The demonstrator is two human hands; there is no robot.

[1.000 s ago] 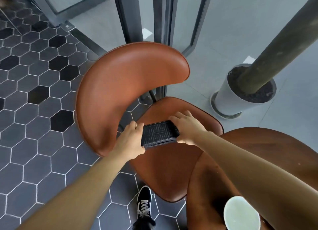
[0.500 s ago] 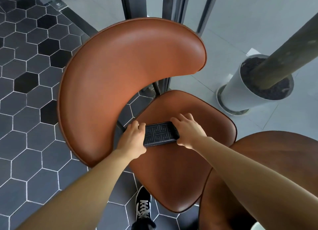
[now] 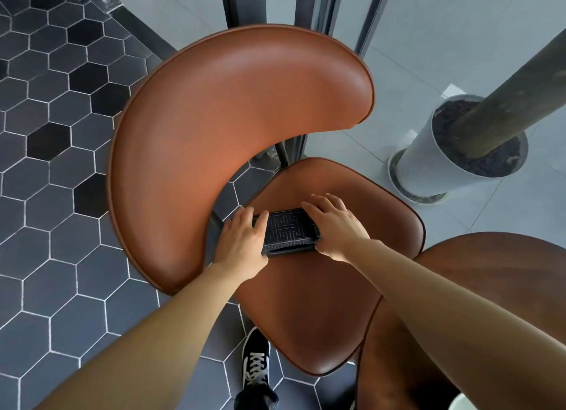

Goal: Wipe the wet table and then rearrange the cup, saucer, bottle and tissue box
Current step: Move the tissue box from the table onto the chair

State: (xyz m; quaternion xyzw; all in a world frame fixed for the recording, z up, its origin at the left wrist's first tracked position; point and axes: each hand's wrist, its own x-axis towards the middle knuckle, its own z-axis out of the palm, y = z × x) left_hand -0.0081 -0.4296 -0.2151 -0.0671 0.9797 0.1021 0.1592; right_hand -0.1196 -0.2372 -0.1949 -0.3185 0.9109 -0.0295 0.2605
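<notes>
A black tissue box [image 3: 291, 230] with a maze pattern lies on the brown leather chair seat [image 3: 321, 311], near its back edge. My left hand [image 3: 242, 244] clasps the box's left end. My right hand [image 3: 335, 228] covers its right end, fingers stretched over the far corner. The round brown table [image 3: 496, 274] shows at the lower right, partly hidden by my right forearm. A white rim [image 3: 459, 403] peeks in at the bottom right corner; I cannot tell whether it is the cup or the saucer. No bottle is in view.
The chair's curved brown backrest [image 3: 232, 127] rises left of and behind the box. A white planter [image 3: 428, 164] holding a thick trunk stands on the grey floor at right. My black shoe [image 3: 255, 369] rests on the hexagon tiles below the seat.
Both hands carried the tissue box a little farther onto the chair seat and lower. The view shifted toward the chair, so the white round object on the table slid almost out of frame.
</notes>
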